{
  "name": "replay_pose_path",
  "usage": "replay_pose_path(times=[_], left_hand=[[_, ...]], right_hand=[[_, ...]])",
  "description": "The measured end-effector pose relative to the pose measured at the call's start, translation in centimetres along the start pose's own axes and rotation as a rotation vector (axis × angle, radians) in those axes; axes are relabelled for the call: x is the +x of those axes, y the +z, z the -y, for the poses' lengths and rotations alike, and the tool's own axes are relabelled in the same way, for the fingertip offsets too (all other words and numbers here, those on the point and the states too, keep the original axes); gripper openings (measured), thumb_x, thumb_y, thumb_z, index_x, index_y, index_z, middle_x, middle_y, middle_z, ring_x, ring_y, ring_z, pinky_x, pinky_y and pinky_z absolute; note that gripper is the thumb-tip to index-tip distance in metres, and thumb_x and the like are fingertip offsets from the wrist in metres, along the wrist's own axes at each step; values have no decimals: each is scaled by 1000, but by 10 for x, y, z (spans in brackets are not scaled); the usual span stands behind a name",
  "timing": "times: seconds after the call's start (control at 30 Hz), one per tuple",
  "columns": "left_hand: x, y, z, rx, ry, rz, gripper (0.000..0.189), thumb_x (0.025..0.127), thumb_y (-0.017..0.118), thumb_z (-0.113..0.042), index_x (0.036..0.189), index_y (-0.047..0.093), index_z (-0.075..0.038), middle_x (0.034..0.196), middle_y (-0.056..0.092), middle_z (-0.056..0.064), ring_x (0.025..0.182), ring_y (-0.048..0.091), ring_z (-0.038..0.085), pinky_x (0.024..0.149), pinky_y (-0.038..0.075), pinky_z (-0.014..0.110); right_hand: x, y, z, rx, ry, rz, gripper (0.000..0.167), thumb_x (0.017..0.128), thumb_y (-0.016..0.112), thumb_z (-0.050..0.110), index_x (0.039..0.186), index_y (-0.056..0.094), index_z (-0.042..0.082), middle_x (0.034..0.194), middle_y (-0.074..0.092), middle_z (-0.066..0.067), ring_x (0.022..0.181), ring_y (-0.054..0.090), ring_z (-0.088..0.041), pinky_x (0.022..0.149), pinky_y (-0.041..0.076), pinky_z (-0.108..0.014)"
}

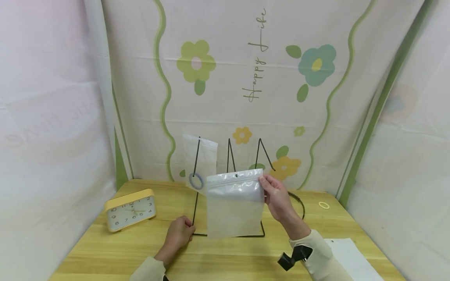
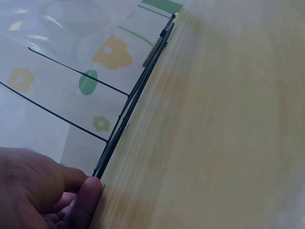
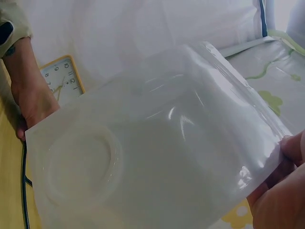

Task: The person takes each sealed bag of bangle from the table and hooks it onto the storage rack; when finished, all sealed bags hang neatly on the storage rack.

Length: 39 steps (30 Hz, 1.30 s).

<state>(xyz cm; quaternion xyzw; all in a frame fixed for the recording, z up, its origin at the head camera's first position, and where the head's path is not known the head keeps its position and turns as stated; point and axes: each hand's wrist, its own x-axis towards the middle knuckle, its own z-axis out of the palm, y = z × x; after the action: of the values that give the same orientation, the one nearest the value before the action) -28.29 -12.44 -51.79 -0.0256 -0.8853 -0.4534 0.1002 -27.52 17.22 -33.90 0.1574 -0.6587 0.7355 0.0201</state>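
Note:
My right hand [image 1: 279,199] pinches the top right corner of a translucent zip bag [image 1: 234,210], held up in front of a black wire rack [image 1: 228,156]. A round ring [image 3: 112,162] shows faintly through this bag in the right wrist view. The hole in its top strip lies at the end of the rack's middle prong; whether the prong passes through is unclear. With thumb and finger, my left hand [image 1: 178,234] pinches the front left corner of the rack's base. Another zip bag [image 1: 200,160], with a bluish ring [image 1: 196,181] in it, hangs on the rack's left prong.
A yellow-framed clock [image 1: 131,210] stands at the left of the wooden table [image 1: 218,257]. On the right lie a pale yellow ring [image 1: 324,205], a dark braided cord [image 1: 299,201] and a white sheet [image 1: 351,257]. A flowered curtain [image 1: 225,97] hangs behind.

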Motion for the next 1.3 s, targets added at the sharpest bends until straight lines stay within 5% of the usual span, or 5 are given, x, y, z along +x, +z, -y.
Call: replay_pose_path(times=[0.33,0.8,1.3], left_hand=[[-1,-2,-1,-6,-2,9,10,85,69,-6,83,59,-4,57,58,-1,47,56,10,45,43,26],[-2,-3,-5,4,-1,-4,10,84,70,-5,81,60,-5,56,58,-2,46,55,10,46,43,26],[-1,1,-4,14,14,-13,10,84,70,-6,82,60,-5,57,58,-2,47,55,9,46,43,25]], right_hand=[[7,0,-8,2,13,-43,35,103,50,25,122,52,-4,106,63,-6,94,64,-21,80,53,-40],[47,3,-22,71,51,-113,33,104,48,24,126,49,-1,117,55,-9,99,59,-21,82,53,-36],[88,-1,-24,-16,48,-115,43,104,48,31,134,50,0,128,53,-16,111,55,-25,87,52,-37]])
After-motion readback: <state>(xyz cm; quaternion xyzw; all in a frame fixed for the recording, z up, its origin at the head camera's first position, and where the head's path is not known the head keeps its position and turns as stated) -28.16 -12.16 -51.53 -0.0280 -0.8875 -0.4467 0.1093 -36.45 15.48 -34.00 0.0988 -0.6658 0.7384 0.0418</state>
